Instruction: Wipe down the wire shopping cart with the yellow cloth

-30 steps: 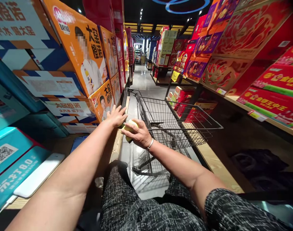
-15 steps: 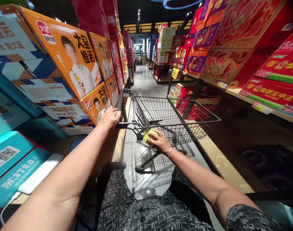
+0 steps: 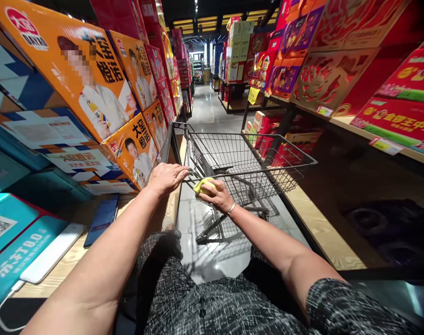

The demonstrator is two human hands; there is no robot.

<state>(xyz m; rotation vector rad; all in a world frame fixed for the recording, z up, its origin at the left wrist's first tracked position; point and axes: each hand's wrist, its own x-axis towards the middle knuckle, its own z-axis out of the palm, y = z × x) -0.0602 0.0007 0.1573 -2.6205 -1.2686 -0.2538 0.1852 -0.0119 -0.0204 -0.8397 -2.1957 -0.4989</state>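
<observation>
A black wire shopping cart (image 3: 247,153) stands in the aisle in front of me, its basket pointing ahead and to the right. My left hand (image 3: 168,178) is closed over the cart's handle at the left. In my right hand (image 3: 219,197) is a bunched yellow cloth (image 3: 204,186), pressed at the cart's frame near the handle, just right of my left hand. The fingers curl over the cloth and hide part of it. Where exactly the cloth meets the metal is partly covered.
Orange drink cartons (image 3: 72,70) are stacked at the left. A phone (image 3: 102,218) and a white power bank (image 3: 51,253) with a cable lie on the wooden ledge beside a teal box (image 3: 27,246). Red gift boxes (image 3: 393,121) fill the right shelf. The tiled aisle (image 3: 207,102) runs ahead.
My left hand has moved right along the handle. The right hand and cloth have moved slightly left and up, closer to it. The view has shifted, showing more of the phone.
</observation>
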